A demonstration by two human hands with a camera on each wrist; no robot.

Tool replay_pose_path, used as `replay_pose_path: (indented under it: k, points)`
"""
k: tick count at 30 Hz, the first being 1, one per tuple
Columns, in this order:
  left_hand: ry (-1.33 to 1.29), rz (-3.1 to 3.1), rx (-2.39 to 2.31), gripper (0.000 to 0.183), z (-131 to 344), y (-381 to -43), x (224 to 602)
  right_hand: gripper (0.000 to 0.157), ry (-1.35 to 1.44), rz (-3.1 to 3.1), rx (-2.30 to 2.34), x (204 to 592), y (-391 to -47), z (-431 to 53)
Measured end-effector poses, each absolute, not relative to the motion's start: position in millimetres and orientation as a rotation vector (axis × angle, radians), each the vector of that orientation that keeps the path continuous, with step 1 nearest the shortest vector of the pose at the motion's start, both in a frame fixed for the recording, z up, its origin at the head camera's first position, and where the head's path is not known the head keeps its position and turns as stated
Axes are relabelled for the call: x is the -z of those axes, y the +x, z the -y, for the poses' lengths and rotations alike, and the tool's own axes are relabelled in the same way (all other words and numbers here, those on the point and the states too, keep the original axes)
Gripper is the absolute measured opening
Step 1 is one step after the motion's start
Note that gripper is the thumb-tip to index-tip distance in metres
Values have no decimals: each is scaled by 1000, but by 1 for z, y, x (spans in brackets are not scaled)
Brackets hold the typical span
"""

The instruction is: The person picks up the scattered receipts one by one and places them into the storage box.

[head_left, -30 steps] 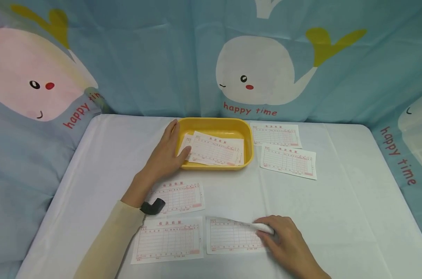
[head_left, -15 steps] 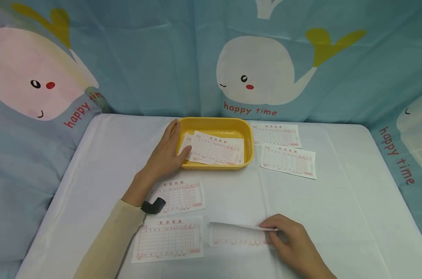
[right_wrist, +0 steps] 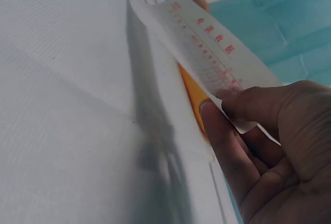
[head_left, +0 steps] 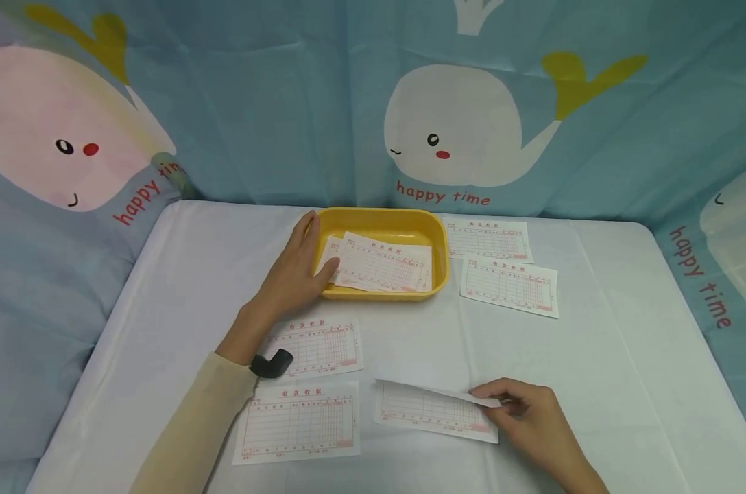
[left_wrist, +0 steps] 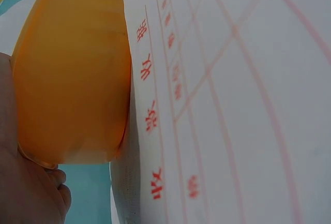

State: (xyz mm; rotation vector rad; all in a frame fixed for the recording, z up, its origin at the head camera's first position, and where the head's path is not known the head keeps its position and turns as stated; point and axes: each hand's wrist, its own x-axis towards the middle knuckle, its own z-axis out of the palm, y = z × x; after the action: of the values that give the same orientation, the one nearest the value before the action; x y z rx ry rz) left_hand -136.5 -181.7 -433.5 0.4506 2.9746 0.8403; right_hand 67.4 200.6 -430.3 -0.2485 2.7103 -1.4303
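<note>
My left hand holds the left end of a yellow tray, its fingers along the outside and thumb over the near rim. Inside the tray lie several printed receipt slips, overlapping. Nearer to me, my right hand pinches the right end of a single receipt slip between thumb and fingers. This slip is lifted, its upper edge bending over. In the right wrist view the thumb and forefinger hold the slip by its end. The left wrist view shows the tray's side beside the hand.
Two receipt slips lie left of the raised one, an upper slip partly under my left wrist and a lower slip. Right of the tray are another two, a far slip and a nearer slip. A whale-print curtain backs the white table.
My right hand has shifted slightly right with the pinched slip, which has come away from its earlier spot and now tilts down to the right. My left hand and the tray stay put.
</note>
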Motion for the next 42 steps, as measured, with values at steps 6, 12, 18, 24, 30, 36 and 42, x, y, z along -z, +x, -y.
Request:
replay_pose_path:
  k: [6,12,18,24,30,36,42]
  points:
    - [454,-2980,-833,88,182,-138,434,30,-247,-2590,1486,422,63,-207]
    - [450,-2983,-835,88,181,-138,435,32,-277,-2720,1281,412,51,-218]
    - [451,-2980,-828,88,180,-138,436,14,-149,-2774,1190,404,44,-223]
    - [451,-2977,-829,87,180,-138,435,9,-144,-2762,1241,401,36,-226]
    - [447,-2971,-849,87,181,-136,434,11,-156,-2794,1233,394,25,-229]
    - [455,-2982,-845,87,182,-137,437,10,-95,-2808,1272,386,12,-227]
    - [458,-2984,-848,87,183,-136,435,11,-31,-2824,1357,380,-6,-223]
